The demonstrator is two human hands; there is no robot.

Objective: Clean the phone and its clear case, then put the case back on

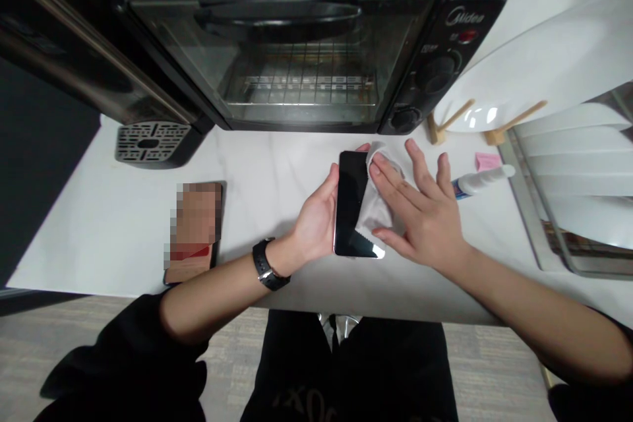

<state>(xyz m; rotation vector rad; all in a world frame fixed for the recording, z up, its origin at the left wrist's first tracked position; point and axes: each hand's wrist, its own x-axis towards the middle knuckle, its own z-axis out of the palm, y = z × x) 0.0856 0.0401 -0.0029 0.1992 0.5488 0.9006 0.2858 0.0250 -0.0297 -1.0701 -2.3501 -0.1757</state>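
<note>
My left hand (319, 221) is closed around the left edge of a smartphone (349, 201), its dark screen facing up above the counter. Over the phone's right half lies a pale grey cleaning cloth (374, 206) with a zigzag edge. My right hand (425, 214) presses the cloth onto the screen with its index and middle fingers, while the other fingers are spread apart and the thumb touches the cloth's lower edge. Just right of this hand, a white spray bottle (487, 178) with a blue label lies partly hidden behind the fingers.
A black toaster oven (297, 66) stands at the back of the white counter (267, 178). To the left are a drip tray (151, 143) and another phone (195, 231). At right are a pink piece (487, 161), white plates (534, 59) on wooden pegs, and a metal rack (539, 211).
</note>
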